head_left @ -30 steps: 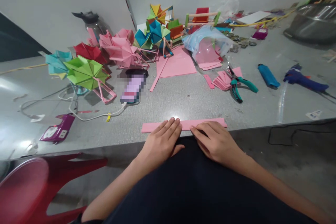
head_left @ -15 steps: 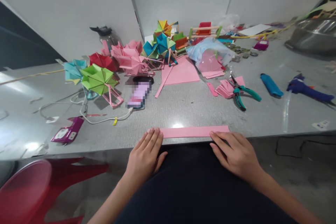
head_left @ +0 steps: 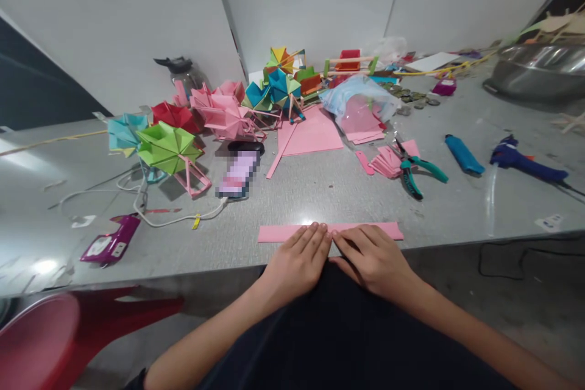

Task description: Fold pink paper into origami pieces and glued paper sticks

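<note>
A long folded strip of pink paper (head_left: 274, 233) lies flat along the table's front edge. Stretched fingers of my left hand (head_left: 298, 261) press down on the strip near its middle. Right beside them, my right hand (head_left: 375, 258) rests with its fingertips on the same strip, its thumb held lower at the table edge. Both hands are open, and neither grips the paper. The two ends of the strip show to either side, while the fingers cover its central part.
Behind the strip are a phone (head_left: 238, 173) on a cable, pliers (head_left: 411, 170) over pink slips, a blue glue gun (head_left: 525, 161) and a pink sheet (head_left: 315, 137). Folded paper models (head_left: 169, 147) crowd the back left. A red stool (head_left: 41, 335) stands below left.
My left hand has slid right along the strip and my right hand has come left, so they now meet near its middle. The view has shifted slightly.
</note>
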Motion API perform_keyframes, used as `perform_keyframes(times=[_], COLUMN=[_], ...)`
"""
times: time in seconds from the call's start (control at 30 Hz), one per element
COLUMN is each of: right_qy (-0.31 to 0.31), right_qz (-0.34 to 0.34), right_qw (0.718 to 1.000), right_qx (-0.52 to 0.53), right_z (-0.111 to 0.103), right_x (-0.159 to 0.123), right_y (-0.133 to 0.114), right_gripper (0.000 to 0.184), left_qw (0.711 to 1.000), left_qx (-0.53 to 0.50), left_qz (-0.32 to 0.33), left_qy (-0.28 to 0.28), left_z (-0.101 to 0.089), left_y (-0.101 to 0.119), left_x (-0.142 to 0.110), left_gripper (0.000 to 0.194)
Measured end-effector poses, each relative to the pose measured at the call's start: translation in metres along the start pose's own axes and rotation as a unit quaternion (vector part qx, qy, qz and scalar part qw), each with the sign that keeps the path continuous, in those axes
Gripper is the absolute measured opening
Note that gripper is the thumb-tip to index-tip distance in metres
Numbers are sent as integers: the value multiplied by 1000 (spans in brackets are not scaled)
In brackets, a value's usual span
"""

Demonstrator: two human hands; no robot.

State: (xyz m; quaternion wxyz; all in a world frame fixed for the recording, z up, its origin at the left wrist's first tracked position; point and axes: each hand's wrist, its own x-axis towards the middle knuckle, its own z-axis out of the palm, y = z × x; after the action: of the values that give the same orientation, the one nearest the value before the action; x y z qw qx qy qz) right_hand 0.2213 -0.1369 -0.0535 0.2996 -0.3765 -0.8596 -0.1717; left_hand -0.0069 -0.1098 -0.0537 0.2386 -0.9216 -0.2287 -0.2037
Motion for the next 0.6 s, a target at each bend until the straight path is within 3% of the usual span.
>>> perform_keyframes(times=[0.17,0.27,0.43,0.6], right_qy=[42,59,65,42], right_qz=[31,43,41,54], right_qw=[999,997,997,997], right_qx=[8,4,19,34], right_z=[-5,-7,-9,-15], right_x=[-22,-31,-31,-25], right_y=[2,2,1,1], right_gripper=[21,20,13,17], left_qw=[999,995,984,978], left_qx=[-41,-57,-83,-131], left_qz=[-35,-74,-134,-147], left_qy=[9,31,86,65], left_z=[-9,-17,-21,-26], left_y=[-8,-8,-4,-8], left_x=[-20,-29,-29,-24], left_gripper=[42,33,12,11])
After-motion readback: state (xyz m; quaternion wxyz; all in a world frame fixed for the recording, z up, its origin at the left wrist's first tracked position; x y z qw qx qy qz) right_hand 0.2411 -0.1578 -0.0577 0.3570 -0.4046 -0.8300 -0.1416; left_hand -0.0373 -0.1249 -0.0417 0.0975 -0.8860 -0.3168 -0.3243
